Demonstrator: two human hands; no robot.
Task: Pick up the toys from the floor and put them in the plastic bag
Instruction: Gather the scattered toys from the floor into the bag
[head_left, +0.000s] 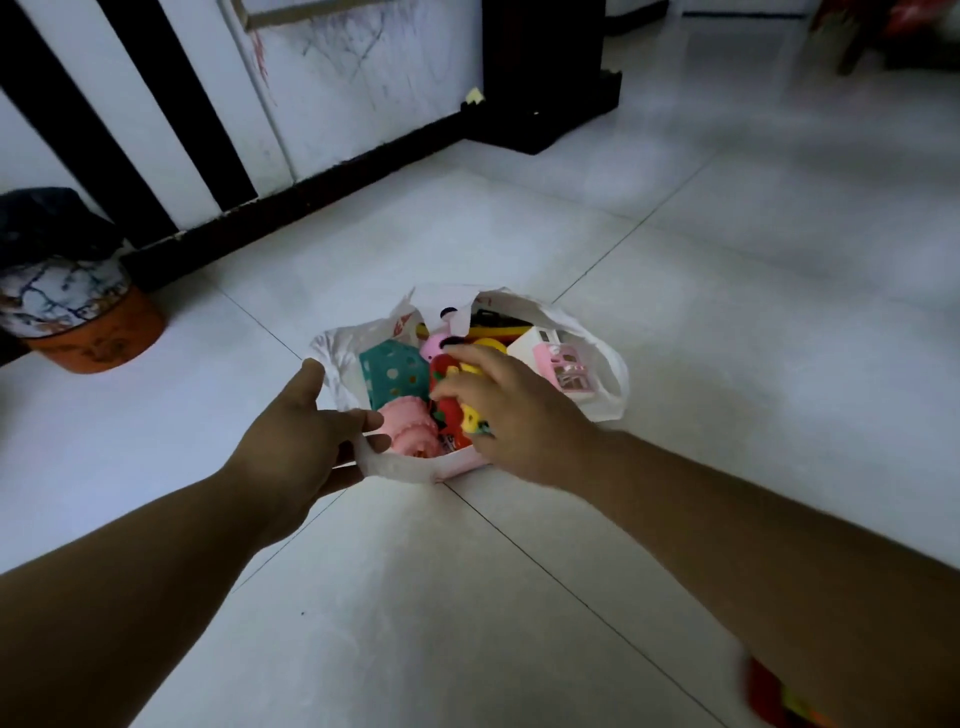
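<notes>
Nearest the camera, at the bottom right edge, a blurred red and yellow thing (779, 699) lies on the tiled floor (415, 597), half hidden behind the right forearm; whether it is a toy I cannot tell, but if it is, it could easily be missed.

Further out, both arms reach to the plastic bag (605, 384), which sits on the floor where the tile seams cross. The left hand (306, 426) pinches the near rim of the bag between thumb and fingers, holding the mouth open. The right hand (511, 415) is inside the mouth, its fingers curled round a red and yellow toy (457, 410) that is already over the other toys: a pink soft toy (410, 434) just beside it, a teal pegboard piece (389, 371) behind, and a pink and white toy house (558, 364) at the far side.

The bag looks close to full, so my worry is that the toy, let go on top of the heap, rolls over the low near rim and back onto the floor. If the left hand slackens, the thin rim may flop inward and block the drop. A hard push downward might also tip the house out at the far edge.

Beyond the bag, an orange bin (78, 317) stands by the wall, well apart.
</notes>
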